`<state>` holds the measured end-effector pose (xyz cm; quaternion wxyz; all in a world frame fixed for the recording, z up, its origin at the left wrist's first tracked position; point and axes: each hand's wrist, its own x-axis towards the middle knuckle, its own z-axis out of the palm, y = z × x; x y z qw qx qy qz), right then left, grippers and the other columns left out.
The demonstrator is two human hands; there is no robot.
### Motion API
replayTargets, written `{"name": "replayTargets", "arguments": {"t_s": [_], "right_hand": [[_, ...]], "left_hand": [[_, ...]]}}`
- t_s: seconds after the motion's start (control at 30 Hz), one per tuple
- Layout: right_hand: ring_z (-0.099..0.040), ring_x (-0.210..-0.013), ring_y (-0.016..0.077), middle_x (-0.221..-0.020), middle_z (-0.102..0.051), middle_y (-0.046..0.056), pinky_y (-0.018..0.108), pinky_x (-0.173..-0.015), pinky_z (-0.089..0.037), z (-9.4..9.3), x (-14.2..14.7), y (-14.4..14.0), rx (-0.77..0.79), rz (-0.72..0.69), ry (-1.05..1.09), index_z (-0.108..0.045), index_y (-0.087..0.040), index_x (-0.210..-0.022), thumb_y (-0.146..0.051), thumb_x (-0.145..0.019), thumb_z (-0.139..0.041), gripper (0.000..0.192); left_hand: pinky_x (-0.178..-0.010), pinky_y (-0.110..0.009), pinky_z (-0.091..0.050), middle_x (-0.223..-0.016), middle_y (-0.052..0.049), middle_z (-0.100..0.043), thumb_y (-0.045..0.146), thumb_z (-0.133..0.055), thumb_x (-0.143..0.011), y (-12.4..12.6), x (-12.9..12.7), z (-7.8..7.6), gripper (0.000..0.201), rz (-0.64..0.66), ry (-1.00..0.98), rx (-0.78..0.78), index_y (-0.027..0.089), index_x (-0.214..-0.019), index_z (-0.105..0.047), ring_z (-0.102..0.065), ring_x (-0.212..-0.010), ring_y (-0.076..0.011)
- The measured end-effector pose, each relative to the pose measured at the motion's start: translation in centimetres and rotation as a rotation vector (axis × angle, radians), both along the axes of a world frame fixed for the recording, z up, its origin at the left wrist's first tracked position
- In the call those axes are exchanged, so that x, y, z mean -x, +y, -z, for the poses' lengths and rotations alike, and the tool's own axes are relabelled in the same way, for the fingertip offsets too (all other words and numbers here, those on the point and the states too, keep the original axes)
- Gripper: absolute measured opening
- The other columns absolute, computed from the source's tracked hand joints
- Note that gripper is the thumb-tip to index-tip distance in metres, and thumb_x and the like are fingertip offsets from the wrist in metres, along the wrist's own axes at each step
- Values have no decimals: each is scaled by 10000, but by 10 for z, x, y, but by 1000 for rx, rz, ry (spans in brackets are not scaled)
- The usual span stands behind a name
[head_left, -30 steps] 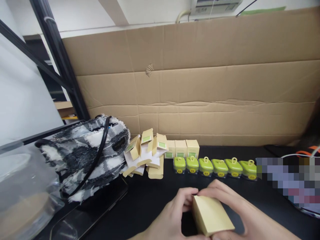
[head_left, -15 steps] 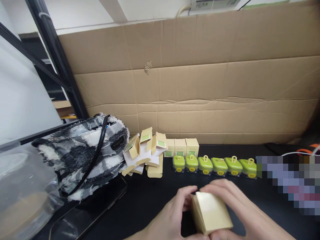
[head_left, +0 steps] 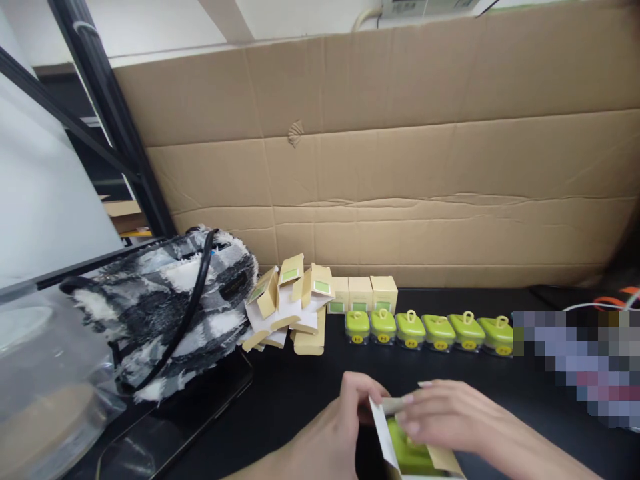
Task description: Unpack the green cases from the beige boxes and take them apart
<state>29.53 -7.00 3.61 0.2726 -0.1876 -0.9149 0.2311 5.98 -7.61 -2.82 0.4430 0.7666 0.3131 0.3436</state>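
A small pale yellow cardboard box (head_left: 443, 460) stands at the bottom of the view with its top open and its flaps raised. Inside it sits a green-lidded container (head_left: 407, 460). My left hand (head_left: 345, 427) grips the box at its left side, fingers bent around the far left corner. Across the opening lies my right hand (head_left: 453, 417), fingers stretched out, their tips touching near the far flap and the green lid. Its thumb is hidden.
Several green-lidded clear containers (head_left: 411, 329) stand in a row on the black table. Behind them are closed boxes (head_left: 384, 293); a pile of flattened cartons (head_left: 310, 340) lies left. A shaggy black-and-white bag (head_left: 175, 313), a clear plastic bag (head_left: 45, 387) and a cardboard wall (head_left: 380, 160) surround the area.
The box top went from closed to open, and the green-lidded container inside now shows. My right hand moved from the box's right side to over its opening.
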Motion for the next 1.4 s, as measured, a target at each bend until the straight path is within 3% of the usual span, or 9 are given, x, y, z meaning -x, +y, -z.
{"name": "replayTargets", "arguments": {"t_s": [0.13,0.27,0.57,0.63,0.73,0.87,1.03,1.17,1.4], "right_hand": [[-629,-1080,249,-1191,-670,-7,432,-1027,-417,-5,-8,7,-197,-82,-193,-387,-423,-1380,-384,-956,-349,427],[-705,-810,239,-959,-742,17,371,-816,-554,-11,-18,1,-332,86,-118,-477,-379,-1321,-417,-945,-384,388],[-681,-840,189,-941,-708,44,260,-723,-580,-9,-5,3,-242,213,2,-662,-311,-1053,-223,-826,-581,257],[-659,-977,232,-1048,-699,75,308,-805,-565,-5,-1,1,-20,249,41,-685,-292,-1038,-312,-840,-566,232],[-625,-1075,267,-1119,-692,83,373,-868,-531,3,9,-5,633,275,161,-664,-259,-1113,-503,-884,-451,397],[-673,-962,237,-974,-734,75,375,-918,-472,9,27,-11,1413,-29,343,-702,-199,-1027,-505,-917,-377,459],[-682,-857,168,-846,-746,52,248,-852,-458,11,31,-9,1747,-70,485,-727,-168,-888,-407,-905,-464,356],[-677,-790,159,-857,-739,34,259,-752,-478,14,23,-1,1631,49,505,-701,-192,-962,-374,-876,-531,263],[-638,-929,233,-1015,-692,73,373,-830,-484,4,0,29,833,378,433,-627,-220,-1091,-512,-814,-596,404]], "left_hand": [[-738,-303,-405,-937,-41,-536,323,-740,-637,-7,-2,-20,604,-76,86,12,224,-1050,-311,-558,-830,-207],[-721,-293,-400,-928,-48,-550,368,-749,-639,-8,-2,-29,605,-93,115,23,220,-1026,-308,-558,-813,-208],[-642,-227,-427,-838,1,-593,303,-785,-634,-17,-3,-51,551,-103,34,161,228,-974,-358,-575,-712,-136],[-522,-179,-386,-739,31,-588,358,-799,-582,-17,-7,-52,600,-91,-73,353,224,-956,-349,-521,-568,-85],[-380,-140,-315,-584,57,-572,563,-768,-511,-10,-14,-38,660,-118,-213,694,219,-905,-365,-463,-418,-63],[-353,-145,-327,-544,51,-572,656,-672,-580,0,-17,-15,586,-177,-322,985,203,-883,-457,-500,-384,-85],[-464,-194,-427,-584,-15,-637,689,-514,-734,1,-15,-8,581,-50,-323,1045,147,-936,-564,-595,-490,-135],[-451,-178,-412,-620,11,-644,650,-637,-676,-2,-15,-11,548,-106,-402,973,188,-930,-484,-575,-456,-107],[-561,-208,-425,-738,-1,-648,500,-772,-619,-14,-11,-39,655,-5,-321,454,218,-984,-306,-567,-564,-94]]}}
